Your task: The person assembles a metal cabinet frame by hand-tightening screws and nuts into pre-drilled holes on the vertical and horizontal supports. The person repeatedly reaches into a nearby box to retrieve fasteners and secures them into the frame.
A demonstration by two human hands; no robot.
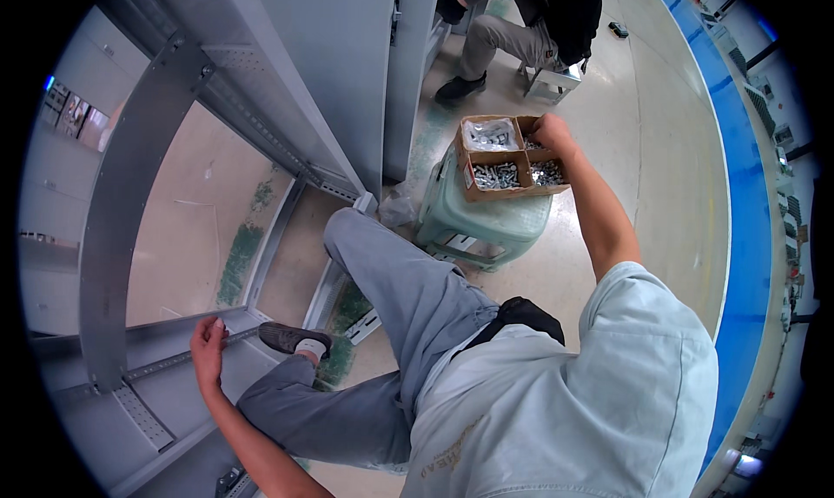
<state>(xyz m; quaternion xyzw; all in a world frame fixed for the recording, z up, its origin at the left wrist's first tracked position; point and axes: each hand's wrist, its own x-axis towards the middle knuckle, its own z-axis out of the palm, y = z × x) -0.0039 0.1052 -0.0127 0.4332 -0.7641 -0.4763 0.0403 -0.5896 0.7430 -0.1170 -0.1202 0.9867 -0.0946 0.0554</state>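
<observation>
The right hand's (556, 135) fingers dip into the box's (504, 195) far right compartment; whether they pinch anything, I cannot tell. Bolts (497, 176) lie nearer and left of them. The left hand's (208, 348) fingers curl near the frame (106, 237), their grip unclear.

1. The divided box (512, 194) sits on the stool (486, 224), right of the metal frame (106, 237).
2. Bolts (497, 175) lie in its near left compartment; a plastic bag (489, 136) lies in the far left one.
3. The right hand (553, 134) reaches into the far right compartment.
4. The left hand (208, 348) is near the frame's lower rail (161, 366).
5. Beyond the box, a co-worker (573, 20) sits on a low seat (556, 83).
</observation>
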